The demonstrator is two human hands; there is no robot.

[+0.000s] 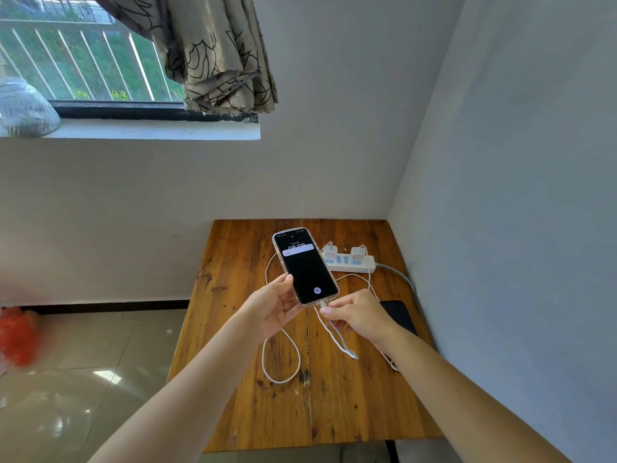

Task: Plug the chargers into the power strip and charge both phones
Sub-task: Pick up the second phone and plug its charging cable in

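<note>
My left hand [275, 307] holds a phone [305, 267] above the wooden table [240, 345], screen lit and facing up. My right hand [359, 315] pinches the white cable plug [323, 305] at the phone's bottom edge. A white power strip [349, 262] lies at the back of the table with two white chargers [330, 252] [358, 253] plugged in. White cables [282, 359] loop across the table. A second dark phone [399, 315] lies flat by the right wall, partly hidden by my right wrist.
The table stands in a corner, walls at its back and right. The power strip's grey cord [397, 274] runs off to the right. A window with a curtain [217, 51] is upper left. Tiled floor [83, 362] lies to the left.
</note>
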